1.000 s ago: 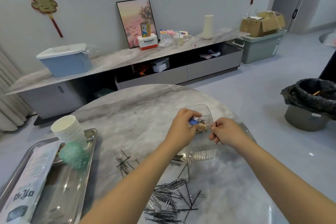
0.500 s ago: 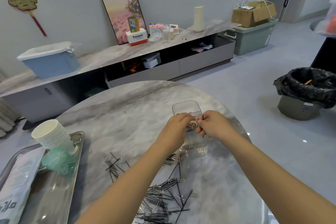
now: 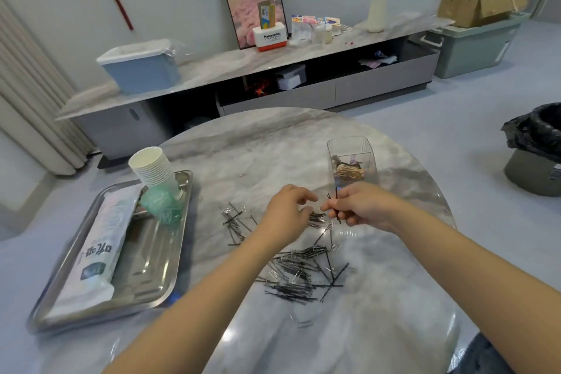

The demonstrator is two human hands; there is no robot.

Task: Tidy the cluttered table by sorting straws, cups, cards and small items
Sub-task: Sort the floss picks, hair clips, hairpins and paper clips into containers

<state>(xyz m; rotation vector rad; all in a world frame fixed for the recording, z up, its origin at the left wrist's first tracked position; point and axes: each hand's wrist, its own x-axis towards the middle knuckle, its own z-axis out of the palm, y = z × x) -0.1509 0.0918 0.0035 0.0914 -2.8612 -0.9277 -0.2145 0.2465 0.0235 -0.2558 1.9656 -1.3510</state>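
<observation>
Pinching a few black hairpins [image 3: 336, 206], the right hand [image 3: 362, 206] hovers beside the loosely open, empty left hand [image 3: 288, 209], just short of the part-filled clear container [image 3: 352, 161]. Most pins and paper clips [image 3: 300, 273] remain scattered on the marble table [image 3: 273, 143]; paper cups [image 3: 153, 170] already sit stacked on the steel tray [image 3: 145, 288].

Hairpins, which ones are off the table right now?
The few black hairpins pinched in the right hand; the other hairpins lie scattered on the table.
</observation>
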